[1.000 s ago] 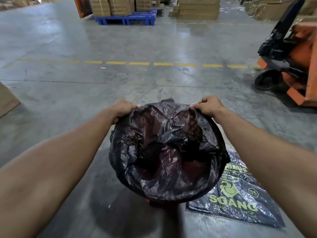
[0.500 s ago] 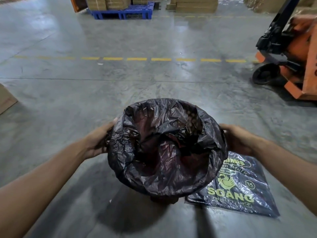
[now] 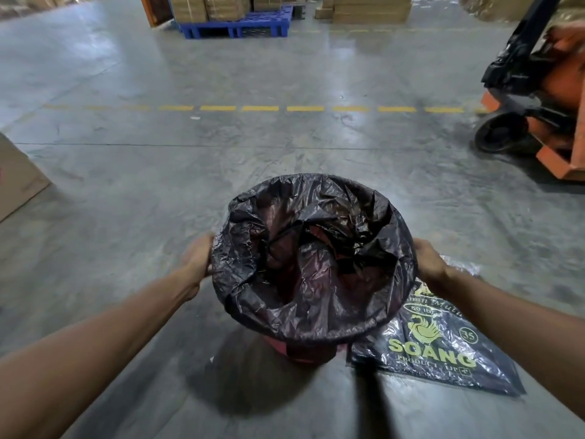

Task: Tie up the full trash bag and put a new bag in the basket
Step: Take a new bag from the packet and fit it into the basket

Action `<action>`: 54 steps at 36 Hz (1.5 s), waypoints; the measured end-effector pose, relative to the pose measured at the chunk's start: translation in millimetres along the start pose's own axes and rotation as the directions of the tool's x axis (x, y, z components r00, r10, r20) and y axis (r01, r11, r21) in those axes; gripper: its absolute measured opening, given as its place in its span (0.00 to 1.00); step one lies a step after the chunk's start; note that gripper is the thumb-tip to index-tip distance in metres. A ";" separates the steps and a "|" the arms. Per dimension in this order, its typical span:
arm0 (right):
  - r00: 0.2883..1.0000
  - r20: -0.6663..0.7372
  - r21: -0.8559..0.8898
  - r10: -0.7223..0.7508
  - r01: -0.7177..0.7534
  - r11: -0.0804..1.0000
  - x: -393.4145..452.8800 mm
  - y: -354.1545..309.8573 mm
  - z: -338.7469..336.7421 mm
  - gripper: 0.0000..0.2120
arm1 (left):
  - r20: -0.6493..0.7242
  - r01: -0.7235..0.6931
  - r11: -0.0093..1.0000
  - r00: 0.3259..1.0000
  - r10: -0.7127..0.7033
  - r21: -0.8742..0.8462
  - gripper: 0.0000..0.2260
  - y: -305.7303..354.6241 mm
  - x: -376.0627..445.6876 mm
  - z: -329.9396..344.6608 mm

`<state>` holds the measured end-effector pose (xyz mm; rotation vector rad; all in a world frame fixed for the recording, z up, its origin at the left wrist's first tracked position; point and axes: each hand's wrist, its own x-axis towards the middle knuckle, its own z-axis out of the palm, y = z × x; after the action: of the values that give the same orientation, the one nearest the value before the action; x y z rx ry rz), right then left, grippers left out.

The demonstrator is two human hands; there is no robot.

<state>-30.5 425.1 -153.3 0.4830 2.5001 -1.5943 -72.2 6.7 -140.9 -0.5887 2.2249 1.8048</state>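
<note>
Basket (image 3: pixel 311 351), red, seen only as a low strip at the base, is stood on the concrete floor (image 3: pixel 285 153) and is taken as the landmark for all that follows. Trash bag (image 3: pixel 313 258), black and crinkled, is fitted inside the basket, its mouth folded outward over the rim and draped down the sides; the inside of the bag is shown slack and creased, with a reddish tint where the basket shows through. Left hand (image 3: pixel 198 258) is set against the left side of the basket at the folded edge, fingers curled onto the plastic; whether the film is actually pinched cannot be told, the hand being blurred. Right hand (image 3: pixel 427 263) is set against the right side of the basket, fingers hidden behind the bag, so its grip cannot be told either. Bag packet (image 3: pixel 440 350), dark, flat and printed with a swan and the word SOANG, is laid on the floor just to the right of the basket, partly tucked under its edge. Pallet truck (image 3: pixel 544 99), orange and black, is parked well beyond the basket to the right. Cardboard box (image 3: pixel 19 182) is placed well to the left. Blue pallet (image 3: pixel 237 25) carrying cartons is set far beyond the basket.
</note>
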 end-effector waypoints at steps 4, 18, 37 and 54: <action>0.993 -0.118 0.239 0.028 0.001 0.971 -7.6 -14.5 -17.6 0.19 | -0.010 -0.166 0.972 0.986 0.166 -0.165 0.16 28.6 -12.6 -16.4; 0.998 -0.017 -0.148 0.053 -0.055 0.987 -19.9 -73.1 2.9 0.15 | 0.152 -0.075 0.982 0.987 0.049 0.173 0.24 38.8 -36.7 6.2; 0.983 0.039 0.262 0.177 -0.181 0.948 -45.9 -52.1 8.8 0.23 | 0.063 -0.160 0.971 0.986 0.151 0.175 0.13 40.7 -72.3 16.2; 0.960 0.170 0.271 0.222 -0.262 0.926 -48.4 -46.9 8.8 0.32 | 0.062 -0.199 0.967 0.980 0.191 0.161 0.12 28.4 -48.2 8.3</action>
<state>-1.5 389.6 -103.1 0.6653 2.0237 -1.8306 -42.0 27.7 -97.9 -0.3015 2.4451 1.6749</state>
